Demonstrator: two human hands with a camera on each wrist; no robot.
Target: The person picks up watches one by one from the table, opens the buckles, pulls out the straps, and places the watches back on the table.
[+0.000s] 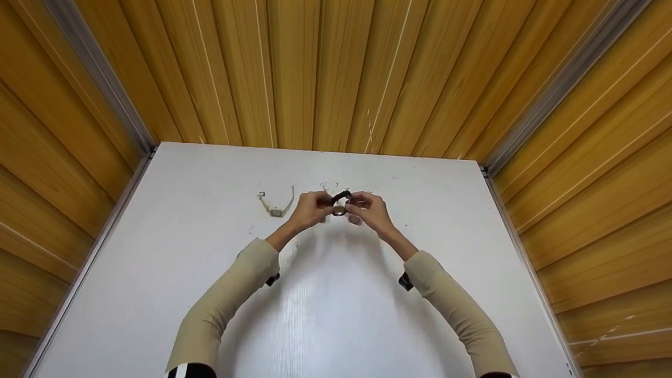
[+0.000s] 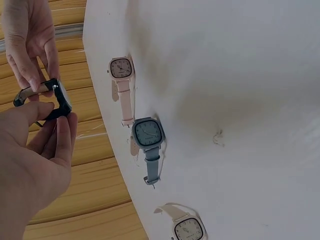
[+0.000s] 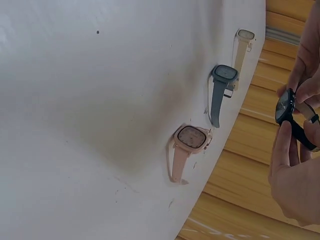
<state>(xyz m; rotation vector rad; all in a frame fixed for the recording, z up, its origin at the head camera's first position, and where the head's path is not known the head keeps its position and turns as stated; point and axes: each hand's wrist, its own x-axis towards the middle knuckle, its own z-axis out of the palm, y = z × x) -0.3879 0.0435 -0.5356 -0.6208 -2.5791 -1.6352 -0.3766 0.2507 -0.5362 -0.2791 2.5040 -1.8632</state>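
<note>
A black wristwatch [image 1: 341, 195] with a round dial is held up above the table between both hands. My left hand [image 1: 311, 211] pinches one side of it, thumb and fingers on the strap and case. From the other side my right hand [image 1: 374, 212] grips it too. In the right wrist view the dark dial [image 3: 285, 106] faces away from the palms, and the strap loops back among the fingers. Fingers cover parts of the strap, so I cannot tell whether its buckle is fastened.
Three more watches lie on the white table [image 1: 336, 294]: a cream one [image 1: 276, 212] left of the hands, a blue-grey one [image 2: 148, 133] in the middle and a pink one [image 2: 121, 68] to the right. Wood-patterned panels [image 1: 294, 73] with metal posts surround the table.
</note>
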